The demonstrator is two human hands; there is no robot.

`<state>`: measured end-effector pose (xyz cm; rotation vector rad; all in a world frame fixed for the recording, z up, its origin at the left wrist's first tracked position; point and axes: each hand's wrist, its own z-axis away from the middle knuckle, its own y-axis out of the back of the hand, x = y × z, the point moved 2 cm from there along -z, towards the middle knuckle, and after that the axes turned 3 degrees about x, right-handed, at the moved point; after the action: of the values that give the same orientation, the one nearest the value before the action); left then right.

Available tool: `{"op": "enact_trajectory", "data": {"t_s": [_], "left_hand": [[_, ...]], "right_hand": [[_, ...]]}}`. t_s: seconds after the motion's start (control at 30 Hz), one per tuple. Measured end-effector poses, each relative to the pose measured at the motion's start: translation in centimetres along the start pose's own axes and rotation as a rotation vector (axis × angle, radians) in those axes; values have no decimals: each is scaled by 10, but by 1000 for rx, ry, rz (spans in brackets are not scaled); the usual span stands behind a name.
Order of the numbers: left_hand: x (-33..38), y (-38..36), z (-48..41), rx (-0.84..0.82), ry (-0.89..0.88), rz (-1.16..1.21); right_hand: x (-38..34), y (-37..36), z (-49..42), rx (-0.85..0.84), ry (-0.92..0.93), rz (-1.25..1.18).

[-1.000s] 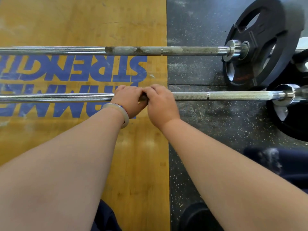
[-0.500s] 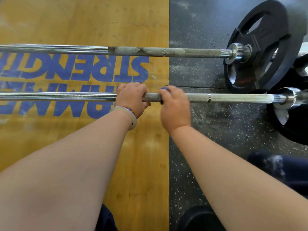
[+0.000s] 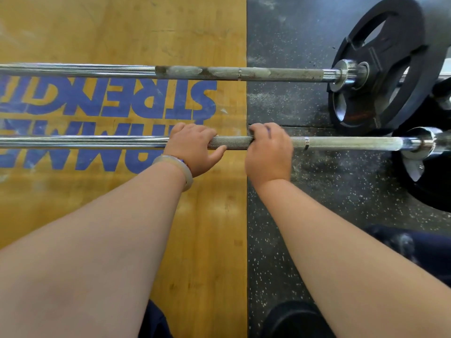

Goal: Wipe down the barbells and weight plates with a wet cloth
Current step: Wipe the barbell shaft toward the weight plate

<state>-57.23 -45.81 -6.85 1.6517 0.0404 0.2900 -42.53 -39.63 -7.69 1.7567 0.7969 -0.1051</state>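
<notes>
Low over the gym floor (image 3: pixel 305 215), near barbell (image 3: pixel 229 143) runs left-to-right, left hand (image 3: pixel 192 148) and right hand (image 3: pixel 268 154) close together, fingers curled round its shaft, chalky stretch (image 3: pixel 353 143) lying rightward toward the collar (image 3: pixel 424 142), right hand nearer.

We are in a gym, at its weightlifting station. Two barbells (image 3: pixel 97 141) lie across a wooden platform (image 3: pixel 122 32) stencilled with large blue lettering (image 3: pixel 146 98), upside down to us. Beside the wood runs black speckled rubber floor (image 3: pixel 317 191). A black plate (image 3: pixel 390 54) is loaded on one bar, and white chalk dusts the knurled grips.
</notes>
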Motion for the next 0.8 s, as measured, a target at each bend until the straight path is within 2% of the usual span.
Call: {"op": "enact_trajectory", "data": {"t_s": [0.1, 0.2, 0.27, 0.33, 0.37, 0.4, 0.47, 0.6, 0.67, 0.73, 0.8], "left_hand": [[-2, 4, -2, -7, -20, 26], [-3, 6, -5, -53, 0, 33], [-3, 4, -5, -59, 20, 34], [-2, 3, -5, -44, 33, 46], [-2, 2, -5, -38, 34, 51], [-2, 1, -5, -29, 37, 56], [-1, 0, -6, -5, 48, 59], [5, 0, -8, 43, 65, 45], [6, 0, -8, 63, 76, 54], [5, -1, -7, 55, 71, 51], [4, -2, -3, 65, 50, 41]], "right_hand": [[-22, -10, 1, -123, 260, -92], [-18, -6, -9, -150, 311, -76], [3, 4, -13, -86, 160, 22], [25, 15, -14, 30, -158, 83], [29, 17, -12, 79, -260, 83], [26, 15, -9, 92, -283, 76], [13, 5, -4, 61, -154, 21], [-20, -12, 11, -76, 259, -94], [-22, -14, 10, -87, 328, -92], [-13, -7, 3, -17, 270, -11], [4, 2, -7, 17, 15, 59]]}}
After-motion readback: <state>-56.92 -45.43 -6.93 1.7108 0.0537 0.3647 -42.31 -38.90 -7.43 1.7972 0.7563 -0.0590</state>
